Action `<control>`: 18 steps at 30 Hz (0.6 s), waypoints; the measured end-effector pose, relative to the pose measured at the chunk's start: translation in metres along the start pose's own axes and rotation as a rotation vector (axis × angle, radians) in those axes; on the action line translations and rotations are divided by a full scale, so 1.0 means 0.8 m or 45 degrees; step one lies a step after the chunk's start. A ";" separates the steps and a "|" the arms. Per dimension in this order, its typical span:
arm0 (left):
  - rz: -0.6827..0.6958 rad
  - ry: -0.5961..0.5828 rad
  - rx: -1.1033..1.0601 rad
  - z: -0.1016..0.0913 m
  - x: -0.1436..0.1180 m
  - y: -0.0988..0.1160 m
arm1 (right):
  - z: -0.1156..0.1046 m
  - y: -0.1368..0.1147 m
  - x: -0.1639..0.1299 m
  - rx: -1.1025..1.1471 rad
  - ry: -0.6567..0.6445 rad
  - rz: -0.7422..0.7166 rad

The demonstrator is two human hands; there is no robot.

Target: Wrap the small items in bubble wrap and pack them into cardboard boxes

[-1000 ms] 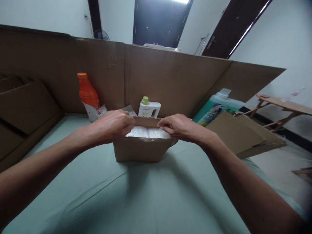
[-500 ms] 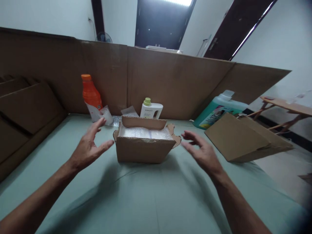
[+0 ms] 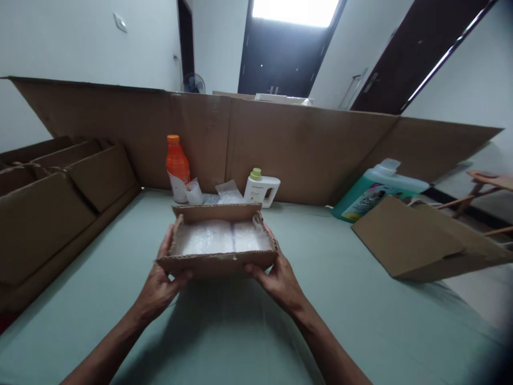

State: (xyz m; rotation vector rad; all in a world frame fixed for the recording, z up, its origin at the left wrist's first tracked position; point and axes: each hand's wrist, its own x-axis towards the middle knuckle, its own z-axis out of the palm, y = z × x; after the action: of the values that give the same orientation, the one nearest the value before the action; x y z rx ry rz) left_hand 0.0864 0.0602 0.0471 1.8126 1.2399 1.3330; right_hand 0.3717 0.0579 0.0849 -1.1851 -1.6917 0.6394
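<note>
Two hands of yours, the left hand (image 3: 160, 280) and the right hand (image 3: 280, 280), grasp the open corrugated cardboard box (image 3: 214, 267) by its ends, thumbs on the near wall. It is over the bench (image 3: 320, 267), seemingly tipped toward you; you can't tell whether its base touches. Judging by the bubble wrap (image 3: 206, 239) inside, your load is probably light, soft within stiff walls, perhaps fragile underneath. The ends look your best hold; the thin rims would likely bend if pinched.

Just behind the box you have plastic wrapping (image 3: 230, 193) and a green-capped white jug (image 3: 260, 188); an orange-red bottle (image 3: 177, 166) stands behind its left end. Farther behind the box, a cardboard screen (image 3: 308, 152) bounds you. Your widest room is right of the box, up to the teal jug (image 3: 363, 198) and folded carton (image 3: 409, 232); more cartons (image 3: 44, 222) stand well left of it.
</note>
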 end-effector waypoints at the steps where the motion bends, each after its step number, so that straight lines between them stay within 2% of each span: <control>1: -0.010 0.066 -0.007 -0.011 0.000 0.012 | 0.003 -0.011 0.008 0.043 -0.021 -0.032; 2: -0.002 0.108 -0.025 -0.015 0.006 0.024 | 0.002 -0.018 0.018 0.082 -0.016 -0.044; 4: 0.088 0.077 -0.160 -0.002 0.033 0.048 | -0.014 -0.023 0.035 0.116 0.071 -0.008; 6: 0.223 -0.068 -0.328 0.029 0.063 0.067 | -0.048 -0.016 0.038 0.054 0.220 0.079; 7: 0.293 -0.093 -0.369 0.047 0.074 0.073 | -0.068 -0.009 0.033 0.017 0.303 0.092; 9: 0.351 -0.123 -0.346 0.078 0.079 0.080 | -0.104 0.006 0.012 -0.079 0.437 0.096; 11: 0.351 -0.141 -0.295 0.094 0.056 0.076 | -0.119 0.019 -0.015 -0.132 0.468 0.101; 12: 0.321 -0.135 -0.280 0.094 0.039 0.069 | -0.116 0.025 -0.026 -0.132 0.422 0.115; 14: 0.205 -0.062 -0.269 0.078 0.001 0.050 | -0.085 0.032 -0.033 -0.079 0.242 0.165; 16: 0.051 0.059 -0.235 0.048 -0.028 0.026 | -0.034 0.035 -0.017 0.023 0.039 0.208; 18: -0.085 0.202 -0.167 0.012 -0.045 0.005 | 0.026 0.034 0.014 0.170 -0.123 0.191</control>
State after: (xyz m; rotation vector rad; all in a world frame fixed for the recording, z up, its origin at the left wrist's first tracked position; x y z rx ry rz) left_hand 0.0939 0.0269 0.0322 1.5875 1.2511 1.5074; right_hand 0.3634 0.0812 0.0585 -1.2094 -1.6224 0.9011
